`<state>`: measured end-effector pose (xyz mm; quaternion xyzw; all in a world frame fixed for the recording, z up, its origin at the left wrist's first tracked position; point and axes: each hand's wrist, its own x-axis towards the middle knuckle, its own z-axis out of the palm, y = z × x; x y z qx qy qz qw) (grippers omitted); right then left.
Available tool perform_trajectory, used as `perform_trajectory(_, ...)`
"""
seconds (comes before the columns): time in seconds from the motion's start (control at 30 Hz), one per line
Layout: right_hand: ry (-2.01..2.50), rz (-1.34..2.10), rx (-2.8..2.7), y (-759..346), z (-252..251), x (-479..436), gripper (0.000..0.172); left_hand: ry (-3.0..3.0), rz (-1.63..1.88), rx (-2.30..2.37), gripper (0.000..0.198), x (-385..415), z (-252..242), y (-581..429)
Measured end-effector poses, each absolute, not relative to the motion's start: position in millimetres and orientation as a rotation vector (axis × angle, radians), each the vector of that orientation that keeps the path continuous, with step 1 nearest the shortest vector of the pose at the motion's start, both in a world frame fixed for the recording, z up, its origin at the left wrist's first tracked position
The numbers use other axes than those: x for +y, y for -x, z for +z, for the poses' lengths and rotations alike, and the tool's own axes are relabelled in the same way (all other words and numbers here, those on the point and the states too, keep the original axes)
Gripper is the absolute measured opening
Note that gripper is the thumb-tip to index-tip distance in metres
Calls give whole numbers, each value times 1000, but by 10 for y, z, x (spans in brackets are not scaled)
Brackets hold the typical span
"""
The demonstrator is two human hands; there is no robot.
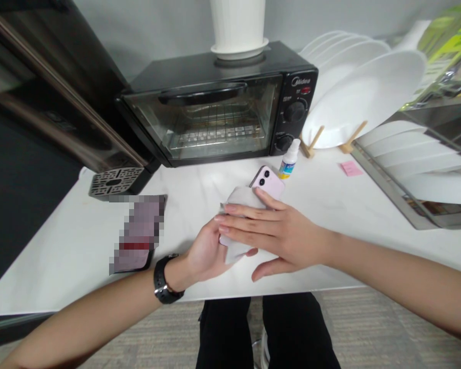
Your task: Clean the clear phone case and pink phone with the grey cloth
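Observation:
A pink smartphone [269,179] with two dark camera lenses lies back side up, tilted, above the counter. My left hand [205,251] is closed round its lower end from the left and wears a black wristwatch [163,282]. Over the phone's middle and lower part is a thin white cloth or wipe [243,196]. My right hand [280,230] lies flat on that cloth, fingers stretched out to the left and thumb apart. Its fingers hide much of the cloth and phone. Just behind the phone stands a small white spray bottle [289,161] with a blue and yellow label.
A black toaster oven [200,77] stands behind, bearing a white pot [238,25]. White plates [361,92] lean in wooden racks at right, near a metal dish rack [392,189] and a pink note [351,168]. At left are a dark machine's drip tray [115,182] and a pixelated phone-like object [140,233].

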<state>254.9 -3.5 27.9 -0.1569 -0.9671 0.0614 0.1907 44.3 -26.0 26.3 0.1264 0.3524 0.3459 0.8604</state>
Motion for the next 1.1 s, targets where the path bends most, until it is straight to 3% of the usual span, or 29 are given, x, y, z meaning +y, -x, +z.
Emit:
perform_trajectory(0.13, 550, 110, -2616, -2589, 265, 21, 67, -293, 760, 742, 58, -231, 343, -490)
perform_trajectory(0.3, 800, 68, -2490, -2609, 228, 91, 82, -329, 693, 632, 73, -202, 375, -499)
perform_trajectory(0.43, 591, 81, -2606, -2583, 235, 66, 88, -291, 753, 697, 64, -204, 340, -484)
perform_trajectory(0.57, 367, 48, -2708, -2571, 267, 23, 78, -171, 799, 758, 60, -211, 317, -497)
perform_trajectory(0.7, 424, 111, -2668, -2600, 255, 63, 70, -108, 898, 760, 60, -177, 354, -512)
perform_trajectory(0.93, 834, 26, -2475, -2645, 203, 149, 84, -294, 771, 684, 56, -162, 432, -481)
perform_trajectory(1.1, 602, 106, -2578, -2603, 184, 94, 90, -250, 768, 709, 55, -191, 376, -514)
